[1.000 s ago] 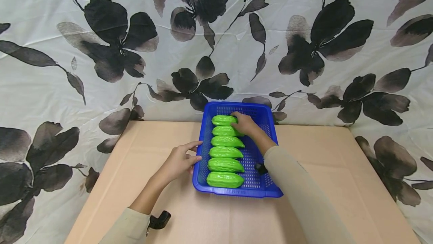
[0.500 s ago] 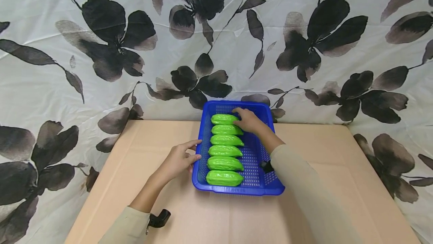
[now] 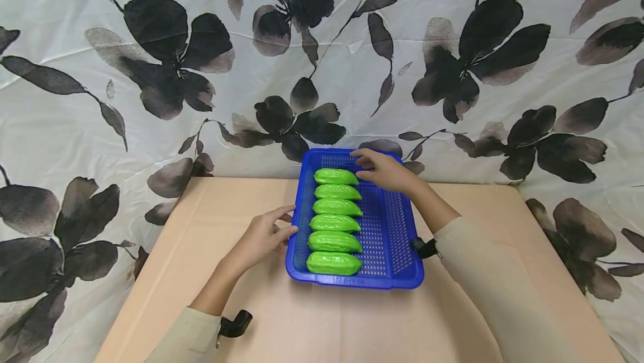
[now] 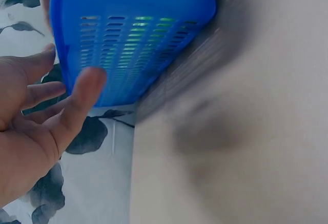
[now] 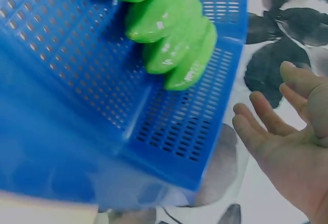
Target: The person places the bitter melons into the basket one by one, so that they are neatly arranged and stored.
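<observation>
A blue perforated plastic basket [image 3: 387, 280] holds several shiny green, elongated, fruit-like pieces [image 3: 335, 223] lying in one column along its left half. My left hand [image 3: 261, 238] is at the basket's left side, its fingertips at or very near the rim; the left wrist view shows the fingers [image 4: 88, 93] extended, gripping nothing. Over the far right part of the basket is my right hand [image 3: 387, 173], fingers spread and apart from the green pieces. In the right wrist view that hand [image 5: 292, 137] holds nothing and appears beside the basket wall [image 5: 205, 147].
The basket stands on a light tan tabletop [image 3: 463, 240], near its back edge. A white cloth with dark flowers [image 3: 382, 89] hangs behind. Each wrist wears a black camera [image 3: 235, 324], just past the beige sleeves [image 3: 188, 338].
My right hand has drawn back from the farthest green pieces, moving right and slightly away, and now touches none of them. The left hand stays beside the basket.
</observation>
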The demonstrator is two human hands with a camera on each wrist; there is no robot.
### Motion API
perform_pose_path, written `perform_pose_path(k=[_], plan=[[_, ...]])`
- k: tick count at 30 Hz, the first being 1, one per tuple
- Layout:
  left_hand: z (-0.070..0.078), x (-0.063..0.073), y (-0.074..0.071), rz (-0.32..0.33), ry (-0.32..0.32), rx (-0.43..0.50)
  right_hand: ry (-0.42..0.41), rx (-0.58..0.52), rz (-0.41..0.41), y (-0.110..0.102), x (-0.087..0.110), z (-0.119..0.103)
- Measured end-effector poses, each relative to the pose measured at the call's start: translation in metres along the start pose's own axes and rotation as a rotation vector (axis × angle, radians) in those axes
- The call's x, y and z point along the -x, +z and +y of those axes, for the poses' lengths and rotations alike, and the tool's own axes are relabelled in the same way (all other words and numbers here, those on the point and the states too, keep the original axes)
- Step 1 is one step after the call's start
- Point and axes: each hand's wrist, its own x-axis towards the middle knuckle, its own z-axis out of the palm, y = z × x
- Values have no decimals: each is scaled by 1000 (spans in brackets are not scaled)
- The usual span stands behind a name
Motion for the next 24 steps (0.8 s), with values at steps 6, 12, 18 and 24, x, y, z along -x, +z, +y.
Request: perform_pose_path(k=[6,12,18,24], plan=[[1,5,-17,84,31,-105,-90,-100,7,-16,25,-2],[3,7,-35,177,96,-225,-129,-186,73,-27,53,4],[3,12,-45,234,114,-316,-73,-188,189,-28,85,14],[-1,16,-48,263,112,-366,67,60,409,-25,120,22]])
